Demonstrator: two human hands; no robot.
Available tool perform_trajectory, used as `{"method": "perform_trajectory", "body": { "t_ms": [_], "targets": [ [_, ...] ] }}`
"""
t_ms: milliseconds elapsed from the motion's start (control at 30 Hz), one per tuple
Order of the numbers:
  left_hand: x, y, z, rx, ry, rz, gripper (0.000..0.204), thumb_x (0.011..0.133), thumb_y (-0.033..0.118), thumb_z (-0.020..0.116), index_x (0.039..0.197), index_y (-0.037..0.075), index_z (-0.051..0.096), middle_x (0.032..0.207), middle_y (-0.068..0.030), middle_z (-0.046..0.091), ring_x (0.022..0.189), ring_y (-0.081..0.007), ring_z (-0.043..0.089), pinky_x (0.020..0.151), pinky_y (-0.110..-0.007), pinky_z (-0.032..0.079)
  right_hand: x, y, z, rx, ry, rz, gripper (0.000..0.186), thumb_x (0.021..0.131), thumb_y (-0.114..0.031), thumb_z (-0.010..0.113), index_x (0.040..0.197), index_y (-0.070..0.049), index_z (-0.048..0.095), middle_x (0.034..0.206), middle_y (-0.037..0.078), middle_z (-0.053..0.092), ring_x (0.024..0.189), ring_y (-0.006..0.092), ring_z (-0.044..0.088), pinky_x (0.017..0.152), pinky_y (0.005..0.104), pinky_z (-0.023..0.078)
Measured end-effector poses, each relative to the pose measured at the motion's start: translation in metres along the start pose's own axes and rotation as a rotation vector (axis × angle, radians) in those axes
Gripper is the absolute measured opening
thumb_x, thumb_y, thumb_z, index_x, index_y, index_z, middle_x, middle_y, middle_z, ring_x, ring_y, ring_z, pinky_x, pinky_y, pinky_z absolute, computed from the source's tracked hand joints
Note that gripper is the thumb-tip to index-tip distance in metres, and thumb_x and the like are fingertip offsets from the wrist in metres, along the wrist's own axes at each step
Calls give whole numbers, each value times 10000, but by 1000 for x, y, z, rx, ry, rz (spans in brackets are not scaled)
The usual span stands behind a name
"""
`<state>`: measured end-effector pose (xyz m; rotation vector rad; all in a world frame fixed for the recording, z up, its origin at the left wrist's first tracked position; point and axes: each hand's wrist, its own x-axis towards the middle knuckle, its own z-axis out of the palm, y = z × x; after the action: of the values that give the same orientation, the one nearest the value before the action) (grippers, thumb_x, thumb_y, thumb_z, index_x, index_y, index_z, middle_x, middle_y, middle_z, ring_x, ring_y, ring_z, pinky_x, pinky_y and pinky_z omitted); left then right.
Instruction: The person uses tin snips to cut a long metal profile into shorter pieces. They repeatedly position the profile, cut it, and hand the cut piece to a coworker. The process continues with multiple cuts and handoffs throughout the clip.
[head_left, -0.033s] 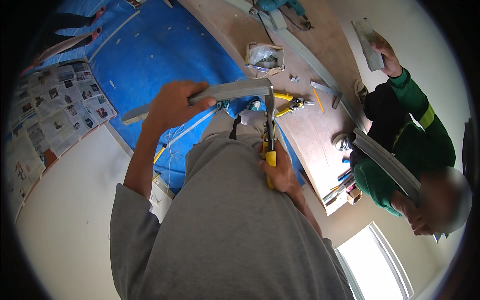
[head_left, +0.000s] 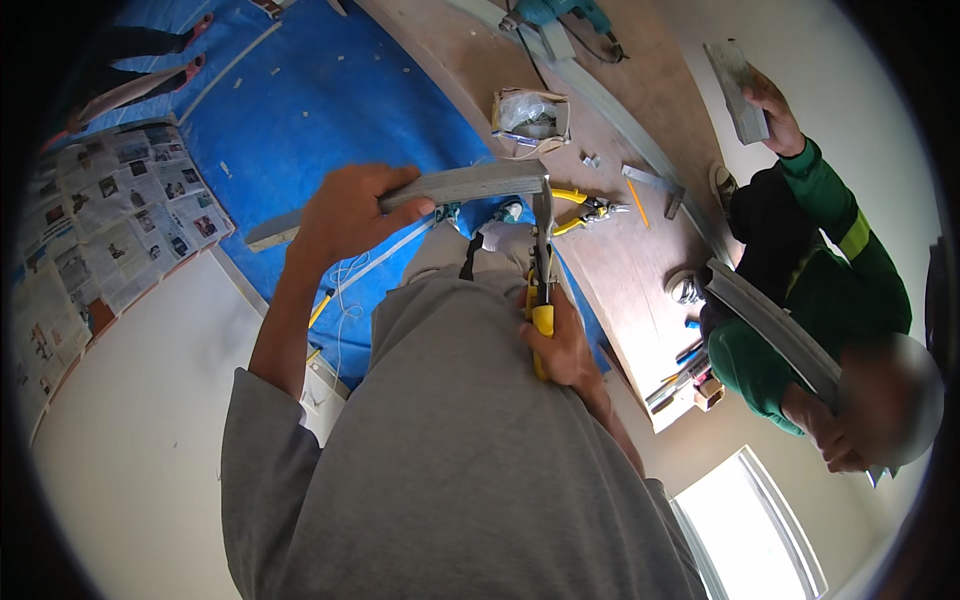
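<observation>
My left hand (head_left: 350,210) is wrapped round a long grey metal channel (head_left: 470,181), which extends leftward past it across the view. At the channel's right end are the jaws of metal snips (head_left: 543,325), whose yellow handles my right hand (head_left: 565,345) grips low in front of my grey shirt. Another pair of yellow-handled snips (head_left: 590,210) lies on the wooden board just right of them.
A co-worker in green (head_left: 830,260) at the right holds metal pieces. The board (head_left: 640,260) carries a drill (head_left: 560,20), a carton (head_left: 530,130), a square and a pencil. Blue sheeting (head_left: 310,100) covers the floor; newspapers (head_left: 120,200) lie left; another person's legs show top left.
</observation>
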<state>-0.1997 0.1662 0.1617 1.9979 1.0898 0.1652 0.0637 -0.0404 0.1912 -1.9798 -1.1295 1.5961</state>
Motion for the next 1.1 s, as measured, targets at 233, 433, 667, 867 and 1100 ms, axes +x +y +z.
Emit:
{"method": "perform_trajectory", "body": {
  "t_ms": [233, 433, 667, 867, 1100],
  "targets": [
    [7, -6, 2, 34, 2, 4, 623, 918, 622, 647, 1172, 63, 754, 929, -169, 731, 830, -348, 698, 746, -422, 539, 12, 12, -2, 26, 4, -17, 389, 772, -142, 689, 1088, -28, 492, 978, 185, 624, 939, 396, 614, 851, 477, 478],
    [5, -9, -4, 82, -3, -19, 625, 923, 620, 644, 1159, 52, 753, 894, -165, 729, 811, -342, 698, 732, -429, 537, 17, 9, -3, 40, -16, 3, 394, 763, -125, 689, 1089, -35, 485, 950, 168, 621, 888, 354, 614, 827, 454, 489],
    [13, -7, -17, 99, 27, 37, 590, 937, 604, 639, 1136, 62, 760, 824, -145, 716, 769, -331, 687, 705, -429, 532, 24, 8, -10, 90, -72, -12, 424, 745, -101, 694, 1108, -39, 483, 933, 128, 589, 868, 283, 600, 795, 419, 486],
    [16, -5, -21, 112, 40, 62, 581, 943, 590, 641, 1141, 57, 758, 821, -137, 715, 757, -314, 684, 697, -422, 535, 29, 8, -16, 38, -104, -81, 431, 727, -78, 688, 1103, -52, 480, 902, 101, 543, 836, 251, 564, 765, 400, 472],
    [16, -9, -24, 167, 77, 106, 587, 946, 595, 633, 1149, 58, 755, 854, -140, 720, 778, -326, 685, 708, -428, 535, 34, 8, -13, 87, -138, -63, 423, 724, -73, 694, 1086, -63, 475, 896, 80, 541, 826, 228, 555, 757, 391, 466]
  ]
}}
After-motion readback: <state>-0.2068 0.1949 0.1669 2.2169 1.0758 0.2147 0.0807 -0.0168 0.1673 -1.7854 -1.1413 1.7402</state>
